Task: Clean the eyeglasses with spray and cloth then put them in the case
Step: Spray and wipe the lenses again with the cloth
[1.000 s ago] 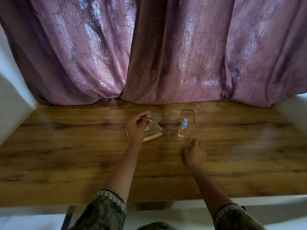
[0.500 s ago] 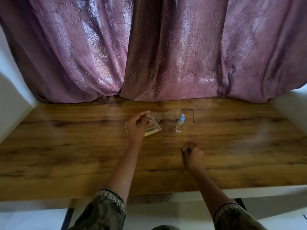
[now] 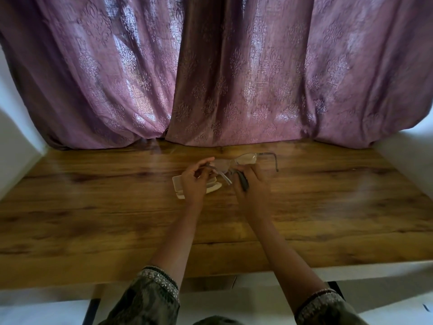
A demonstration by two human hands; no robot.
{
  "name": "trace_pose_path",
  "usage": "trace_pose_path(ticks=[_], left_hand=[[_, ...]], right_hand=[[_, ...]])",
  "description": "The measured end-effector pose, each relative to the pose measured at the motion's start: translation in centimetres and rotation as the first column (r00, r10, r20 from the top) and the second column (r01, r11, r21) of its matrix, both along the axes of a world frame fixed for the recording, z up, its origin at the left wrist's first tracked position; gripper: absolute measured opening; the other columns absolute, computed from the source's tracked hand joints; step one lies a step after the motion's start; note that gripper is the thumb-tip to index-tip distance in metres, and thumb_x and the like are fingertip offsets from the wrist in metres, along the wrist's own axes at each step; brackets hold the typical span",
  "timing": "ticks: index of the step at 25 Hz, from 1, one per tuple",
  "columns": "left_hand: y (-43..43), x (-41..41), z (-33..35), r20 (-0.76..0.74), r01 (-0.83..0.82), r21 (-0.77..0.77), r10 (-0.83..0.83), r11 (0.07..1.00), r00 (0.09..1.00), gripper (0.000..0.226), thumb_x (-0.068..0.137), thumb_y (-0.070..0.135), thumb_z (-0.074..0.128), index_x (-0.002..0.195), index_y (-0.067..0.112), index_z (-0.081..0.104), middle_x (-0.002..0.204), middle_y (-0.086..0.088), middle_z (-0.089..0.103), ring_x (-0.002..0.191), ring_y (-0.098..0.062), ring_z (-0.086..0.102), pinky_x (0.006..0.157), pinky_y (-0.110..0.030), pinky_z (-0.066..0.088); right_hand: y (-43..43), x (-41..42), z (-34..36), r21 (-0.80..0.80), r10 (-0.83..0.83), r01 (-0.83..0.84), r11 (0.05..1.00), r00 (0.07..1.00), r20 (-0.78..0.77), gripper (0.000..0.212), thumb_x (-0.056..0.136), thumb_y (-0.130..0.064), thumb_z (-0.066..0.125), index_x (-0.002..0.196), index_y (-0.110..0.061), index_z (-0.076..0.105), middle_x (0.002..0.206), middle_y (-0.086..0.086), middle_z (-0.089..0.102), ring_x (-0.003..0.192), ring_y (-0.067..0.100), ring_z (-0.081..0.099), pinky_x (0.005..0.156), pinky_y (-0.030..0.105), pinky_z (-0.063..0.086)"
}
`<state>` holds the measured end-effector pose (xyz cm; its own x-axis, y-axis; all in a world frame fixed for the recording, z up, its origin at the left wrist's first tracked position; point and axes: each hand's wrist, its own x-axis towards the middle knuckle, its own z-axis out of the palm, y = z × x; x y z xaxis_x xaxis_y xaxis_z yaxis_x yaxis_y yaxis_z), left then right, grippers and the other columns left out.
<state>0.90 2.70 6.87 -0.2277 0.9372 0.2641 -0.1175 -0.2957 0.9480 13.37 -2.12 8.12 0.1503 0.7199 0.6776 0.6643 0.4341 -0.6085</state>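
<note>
Both hands meet over the eyeglasses at the far middle of the worktop. The left hand pinches one temple arm, lifting the frame above the pale case, which lies partly under that hand. The right hand is closed on something dark, probably the cloth, pressed near the left lens. The spray bottle is hidden. With only a thin temple pinched, rubbing could twist the hinge or tug the frame loose onto the wood.
</note>
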Motion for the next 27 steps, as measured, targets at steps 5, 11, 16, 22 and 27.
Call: trace_pose_path(ticks=[5, 11, 16, 22, 27], left_hand=[[-0.2, 0.6, 0.4, 0.029, 0.033, 0.020, -0.034, 0.999, 0.999, 0.026, 0.086, -0.007, 0.053, 0.103, 0.008, 0.065, 0.084, -0.002, 0.066, 0.067, 0.000, 0.067, 0.059, -0.013, 0.053], [-0.1, 0.7, 0.9, 0.036, 0.048, 0.087, -0.052, 0.995, 0.998, 0.028, 0.085, -0.005, 0.056, 0.098, 0.018, 0.066, 0.086, 0.003, 0.068, 0.073, 0.000, 0.067, 0.062, -0.014, 0.053], [-0.3, 0.5, 0.8, 0.024, 0.037, 0.100, -0.040, 0.994, 0.999, 0.025, 0.084, -0.001, 0.059, 0.105, 0.013, 0.063, 0.091, -0.011, 0.066, 0.071, 0.002, 0.066, 0.061, -0.011, 0.051], [0.2, 0.3, 0.7, 0.035, 0.041, 0.091, -0.044, 0.995, 0.998, 0.023, 0.085, 0.004, 0.061, 0.091, 0.024, 0.068, 0.092, -0.013, 0.066, 0.076, -0.007, 0.065, 0.064, -0.016, 0.053], [-0.1, 0.0, 0.9, 0.033, 0.025, 0.079, -0.028, 0.997, 0.999, 0.021, 0.085, 0.003, 0.060, 0.096, 0.019, 0.067, 0.093, -0.013, 0.066, 0.074, -0.002, 0.065, 0.062, -0.012, 0.051]], right_hand=[[2.1, -1.1, 2.6, 0.003, -0.028, 0.028, 1.000, 1.000, -0.010, 0.008, 0.084, -0.013, 0.063, 0.089, -0.008, 0.060, 0.087, 0.000, 0.059, 0.074, 0.012, 0.052, 0.063, 0.030, 0.048], [2.6, -1.9, 1.1, -0.048, -0.032, 0.038, 0.998, 0.992, 0.119, 0.013, 0.080, -0.012, 0.068, 0.091, -0.006, 0.069, 0.092, 0.010, 0.063, 0.074, 0.021, 0.062, 0.065, 0.025, 0.048], [1.8, -1.1, 0.3, -0.067, -0.044, 0.056, 0.996, 0.985, 0.168, 0.019, 0.081, -0.009, 0.066, 0.099, -0.005, 0.070, 0.095, 0.013, 0.062, 0.075, 0.024, 0.062, 0.063, 0.033, 0.054], [1.7, -2.1, 1.4, -0.040, -0.031, 0.041, 0.998, 0.975, 0.222, 0.021, 0.084, -0.013, 0.062, 0.103, -0.008, 0.069, 0.096, 0.012, 0.064, 0.075, 0.021, 0.063, 0.062, 0.021, 0.046], [1.0, -1.5, 1.1, -0.044, -0.065, 0.078, 0.996, 0.968, 0.244, 0.017, 0.080, -0.009, 0.063, 0.094, -0.004, 0.071, 0.087, 0.013, 0.063, 0.062, 0.023, 0.061, 0.058, 0.022, 0.044]])
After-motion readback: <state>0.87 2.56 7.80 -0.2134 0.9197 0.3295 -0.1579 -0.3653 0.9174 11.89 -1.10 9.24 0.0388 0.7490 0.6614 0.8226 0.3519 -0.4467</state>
